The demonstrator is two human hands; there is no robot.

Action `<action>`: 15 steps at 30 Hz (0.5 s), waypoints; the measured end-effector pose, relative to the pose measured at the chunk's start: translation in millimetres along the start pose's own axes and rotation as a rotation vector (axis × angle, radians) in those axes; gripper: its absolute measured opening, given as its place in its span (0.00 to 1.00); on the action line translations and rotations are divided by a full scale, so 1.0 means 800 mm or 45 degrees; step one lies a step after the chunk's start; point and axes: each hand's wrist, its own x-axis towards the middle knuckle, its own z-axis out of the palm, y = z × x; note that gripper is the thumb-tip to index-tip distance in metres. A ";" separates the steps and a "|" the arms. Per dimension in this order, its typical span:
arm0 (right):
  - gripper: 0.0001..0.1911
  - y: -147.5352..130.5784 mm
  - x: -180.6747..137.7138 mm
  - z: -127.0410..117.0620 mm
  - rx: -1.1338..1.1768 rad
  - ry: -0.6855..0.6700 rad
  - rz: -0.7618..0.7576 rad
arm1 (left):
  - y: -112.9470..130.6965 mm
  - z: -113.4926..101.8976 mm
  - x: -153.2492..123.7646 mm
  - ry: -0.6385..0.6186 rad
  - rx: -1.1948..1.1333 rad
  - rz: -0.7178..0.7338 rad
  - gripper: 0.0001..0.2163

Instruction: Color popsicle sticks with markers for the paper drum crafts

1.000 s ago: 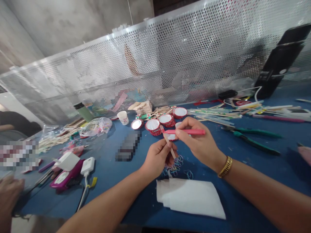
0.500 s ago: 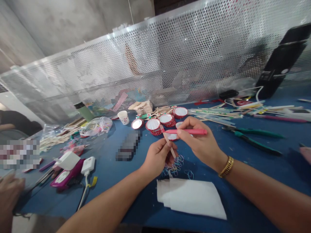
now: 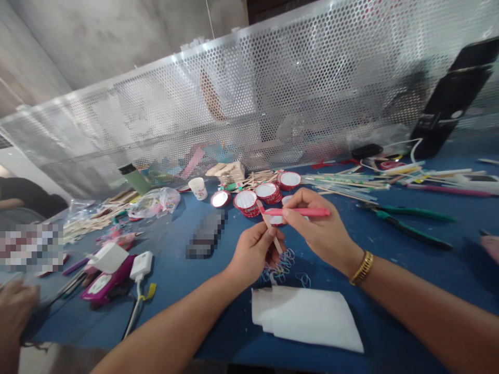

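Note:
My left hand [image 3: 253, 252] pinches a thin wooden craft stick [image 3: 268, 224] that slants up and to the left. My right hand [image 3: 317, 228] grips a pink marker [image 3: 302, 212] held level, its tip touching the upper end of the stick. Both hands hover over the blue table [image 3: 390, 291]. Just beyond them stand several small round cups with red patterned sides and white tops [image 3: 267, 192]. Under the hands lies a scatter of coloured rubber bands [image 3: 283, 262].
A folded white cloth [image 3: 307, 317] lies near the front edge. Green-handled pliers [image 3: 405, 221] rest at right, with long sticks [image 3: 370, 182] behind. A perforated metal screen [image 3: 273, 93] closes the back. At left are a white charger [image 3: 141, 265], a plastic bag [image 3: 154, 202] and another person's hand [image 3: 13, 311].
The pink marker has shifted slightly left along the stick's upper end; my left hand and the stick have held still.

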 end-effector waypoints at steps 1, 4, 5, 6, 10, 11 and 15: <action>0.06 0.001 0.001 -0.001 -0.013 0.015 0.000 | 0.000 0.000 0.000 0.001 0.001 0.002 0.22; 0.06 0.002 0.003 -0.003 -0.033 0.057 0.019 | 0.001 0.000 0.000 0.014 0.007 0.009 0.21; 0.06 0.002 0.003 -0.004 -0.026 0.063 0.025 | 0.001 0.000 0.000 0.017 0.008 0.011 0.21; 0.06 0.001 0.004 -0.004 -0.014 0.066 0.028 | 0.002 0.000 0.000 0.017 0.007 0.011 0.21; 0.06 -0.003 0.001 -0.003 0.040 0.042 0.003 | 0.002 0.000 0.000 0.011 0.001 -0.002 0.22; 0.06 -0.003 0.001 -0.002 0.044 0.034 -0.003 | 0.002 0.000 0.000 0.012 0.002 -0.005 0.22; 0.06 -0.001 0.000 -0.001 0.038 0.009 0.001 | 0.003 0.000 0.000 0.010 0.011 -0.006 0.22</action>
